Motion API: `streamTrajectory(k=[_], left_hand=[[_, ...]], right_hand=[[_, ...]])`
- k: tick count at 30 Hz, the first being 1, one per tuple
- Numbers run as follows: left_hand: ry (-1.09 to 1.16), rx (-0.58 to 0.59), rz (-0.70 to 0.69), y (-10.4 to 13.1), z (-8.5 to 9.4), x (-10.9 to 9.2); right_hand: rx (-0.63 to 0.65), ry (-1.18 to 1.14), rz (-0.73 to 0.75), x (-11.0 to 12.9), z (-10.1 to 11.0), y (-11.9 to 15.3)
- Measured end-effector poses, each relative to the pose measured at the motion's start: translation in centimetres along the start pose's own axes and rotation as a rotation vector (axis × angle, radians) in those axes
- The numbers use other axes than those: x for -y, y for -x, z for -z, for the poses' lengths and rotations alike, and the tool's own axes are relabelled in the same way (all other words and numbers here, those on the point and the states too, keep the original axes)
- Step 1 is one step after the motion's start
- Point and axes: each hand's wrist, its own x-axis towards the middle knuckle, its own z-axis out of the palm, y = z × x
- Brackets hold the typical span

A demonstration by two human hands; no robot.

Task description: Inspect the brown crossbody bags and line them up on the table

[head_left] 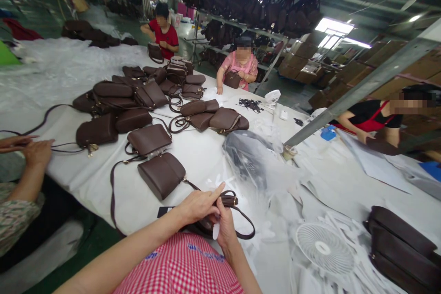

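Observation:
Both hands meet at the table's near edge around a folded dark brown bag strap. My left hand closes over it from the left, index finger stretched out. My right hand grips the bundle from the right, and a strap loop hangs out beside it. A small white strip shows between the hands; which hand holds it I cannot tell. The strap runs toward a brown handbag lying just beyond my left hand. Another brown handbag lies behind that one. My fingertips are partly hidden.
Several brown bags are heaped on the white table. A clear plastic bag, a white fan and more brown bags lie rightward. A metal post slants across. A co-worker's hands hold a strap at left; several people work around.

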Motion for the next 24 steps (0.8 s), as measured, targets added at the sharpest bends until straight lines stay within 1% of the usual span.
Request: streamTrajectory(k=[2,4,7,10,12,15,17,20,22,24], left_hand=[[0.039,-0.036,0.013,-0.1,-0.4,0.2],[0.106,-0.097,0.056,-0.2,-1.0,0.4],[0.334,-0.188,0.126,-0.3,-1.5,0.4],[0.608,-0.224,0.147,-0.5,-1.6,0.4],[0.727,-0.241,0.151,-0.8,-1.6,0.5],[0.847,-0.281,0.205,-1.2,-1.8,0.9],[0.849,-0.314,0.233,-1.3,-1.7,1.0],[0.724,-0.360,0.222,-1.3,-1.2,1.0],[0.667,-0.355,0.216,-1.2,-0.7,1.0],[0.661,-0.328,0.207,-1.1,-0.2,1.0]], right_hand=[[0.000,-0.032,-0.030,-0.1,0.0,-0.2],[0.014,-0.060,-0.073,-0.1,0.0,-0.4],[0.030,-0.085,-0.105,-0.3,0.0,-0.8],[0.047,-0.056,-0.123,-0.2,0.1,-1.1],[0.033,-0.016,-0.152,0.0,0.1,-1.1],[-0.005,0.075,-0.176,0.6,0.1,-0.7],[0.012,0.171,-0.149,1.0,0.0,-0.3],[0.079,0.392,-0.073,1.5,0.3,0.5],[0.065,0.568,0.035,1.8,0.6,1.1],[0.008,0.718,0.209,2.4,0.8,1.6]])
